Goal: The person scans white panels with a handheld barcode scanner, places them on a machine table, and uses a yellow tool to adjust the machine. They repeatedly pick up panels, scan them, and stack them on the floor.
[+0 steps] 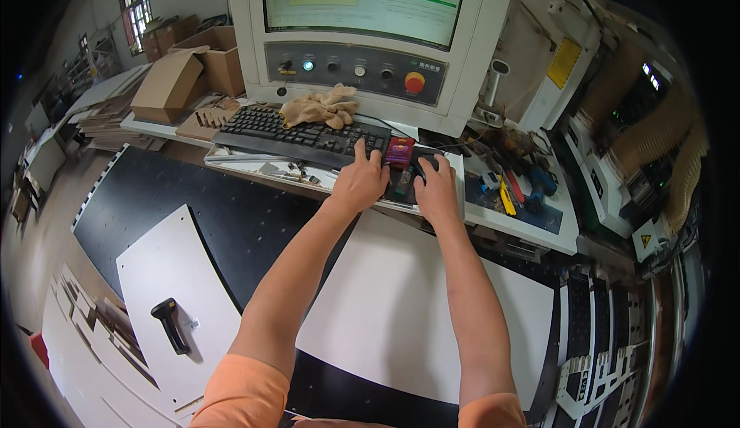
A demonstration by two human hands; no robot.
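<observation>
My left hand (361,180) reaches over the right end of the black keyboard (266,129), fingers apart and the fingertips at the number keys. Nothing is held in it. To its right, my right hand (437,191) rests over a dark computer mouse (420,174), which the fingers mostly cover. Between the two hands lies a small red and purple box (399,152). A pair of tan work gloves (322,109) is heaped on the keyboard's far edge. Behind stands a machine console with a lit screen (362,0).
Below the screen, a control panel (347,73) carries a red emergency button (415,83). Hand tools, including a yellow cutter (506,197), crowd the right shelf. White boards (378,297) lie beneath my arms; a black barcode scanner (171,325) rests on the left one. Cardboard boxes (168,85) stand far left.
</observation>
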